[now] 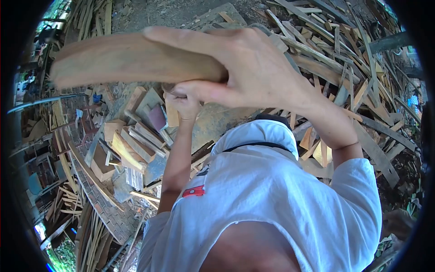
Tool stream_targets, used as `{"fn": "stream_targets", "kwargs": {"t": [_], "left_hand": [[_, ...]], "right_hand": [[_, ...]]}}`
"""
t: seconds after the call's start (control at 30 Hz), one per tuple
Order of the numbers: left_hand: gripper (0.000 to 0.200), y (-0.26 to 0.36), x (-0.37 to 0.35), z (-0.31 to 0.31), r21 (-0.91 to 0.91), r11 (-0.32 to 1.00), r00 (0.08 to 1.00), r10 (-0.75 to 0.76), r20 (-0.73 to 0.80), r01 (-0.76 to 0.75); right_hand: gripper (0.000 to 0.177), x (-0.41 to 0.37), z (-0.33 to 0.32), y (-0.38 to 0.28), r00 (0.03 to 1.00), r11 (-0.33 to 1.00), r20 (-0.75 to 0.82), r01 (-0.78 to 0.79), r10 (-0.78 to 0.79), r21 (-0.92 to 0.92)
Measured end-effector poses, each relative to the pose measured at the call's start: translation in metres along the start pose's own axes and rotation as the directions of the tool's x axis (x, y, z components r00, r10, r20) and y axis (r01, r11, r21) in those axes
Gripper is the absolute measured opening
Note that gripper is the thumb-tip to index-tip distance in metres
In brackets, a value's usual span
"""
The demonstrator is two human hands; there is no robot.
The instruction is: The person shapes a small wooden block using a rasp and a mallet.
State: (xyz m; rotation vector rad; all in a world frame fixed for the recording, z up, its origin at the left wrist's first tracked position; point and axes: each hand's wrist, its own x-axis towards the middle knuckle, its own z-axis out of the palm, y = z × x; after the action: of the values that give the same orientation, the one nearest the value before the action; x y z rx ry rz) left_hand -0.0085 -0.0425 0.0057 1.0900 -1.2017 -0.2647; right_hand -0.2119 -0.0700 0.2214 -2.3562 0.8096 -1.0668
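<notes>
**Head camera: one steep downward view**

Item: one camera, worn on the person's head.
Lens: wide fisheye, round picture with a dark rim.
Facing: forward and steeply down, over the wearer's own chest.
Nearest: the white shirt [272, 190], close under the lens, filling 5 to 7 o'clock.
Next: the right hand [258, 72] and the plank [136, 59] it grips, raised near the lens at 11 to 12 o'clock, large, the plank's far end blurred. The left hand [183, 102] sits just below them, near centre.
Farthest: ground heaped with scrap wood [326, 50], well below, ringing the frame from 8 through 12 to 4 o'clock; brick paving [106, 204] at 8 o'clock.
</notes>
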Motion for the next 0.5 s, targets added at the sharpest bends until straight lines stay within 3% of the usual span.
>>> {"fn": "stream_targets", "kwargs": {"t": [0.03,0.07,0.1,0.13,0.17,0.23,0.33,0.43,0.47,0.5], "left_hand": [[0.031,0.047,0.019,0.006,0.082,0.997,1.0,0.011,-0.005,-0.011],[0.031,0.058,0.025,0.001,0.081,0.997,1.0,0.015,-0.004,-0.014],[0.027,0.062,0.03,-0.005,-0.003,0.994,0.994,-0.107,0.018,0.108],[0.025,0.068,0.037,-0.007,-0.083,0.971,0.974,-0.223,0.047,0.226],[0.024,0.083,0.044,0.0,-0.147,0.958,0.964,-0.258,-0.064,0.247],[0.025,0.08,0.048,-0.009,-0.133,0.963,0.962,-0.251,-0.11,0.236],[0.028,0.079,0.051,-0.017,-0.121,0.963,0.952,-0.26,-0.162,0.242],[0.032,0.075,0.053,-0.02,-0.17,0.949,0.945,-0.29,-0.154,0.264],[0.034,0.077,0.053,-0.017,-0.182,0.942,0.939,-0.309,-0.15,0.281],[0.035,0.079,0.053,-0.013,-0.195,0.935,0.933,-0.327,-0.147,0.297]], "right_hand": [[0.058,0.0,0.004,0.009,1.0,1.0,-0.004,0.006,-0.006,0.0],[0.058,-0.007,0.012,0.026,0.996,0.995,0.048,-0.083,0.08,0.053],[0.058,-0.017,0.02,0.044,0.981,0.98,0.105,-0.174,0.163,0.1],[0.063,-0.027,0.029,0.06,0.964,0.968,0.117,-0.247,0.24,0.049],[0.068,-0.039,0.039,0.077,0.941,0.949,0.129,-0.315,0.312,0.001],[0.069,-0.065,0.058,0.108,0.859,0.87,0.163,-0.457,0.486,-0.183],[0.068,-0.098,0.084,0.137,0.815,0.79,0.083,-0.524,0.574,-0.317],[0.069,-0.112,0.093,0.147,0.758,0.742,0.129,-0.565,0.64,-0.36],[0.069,-0.118,0.098,0.154,0.756,0.741,0.129,-0.568,0.642,-0.358],[0.069,-0.119,0.102,0.157,0.843,0.794,0.08,-0.464,0.532,-0.394]]}}
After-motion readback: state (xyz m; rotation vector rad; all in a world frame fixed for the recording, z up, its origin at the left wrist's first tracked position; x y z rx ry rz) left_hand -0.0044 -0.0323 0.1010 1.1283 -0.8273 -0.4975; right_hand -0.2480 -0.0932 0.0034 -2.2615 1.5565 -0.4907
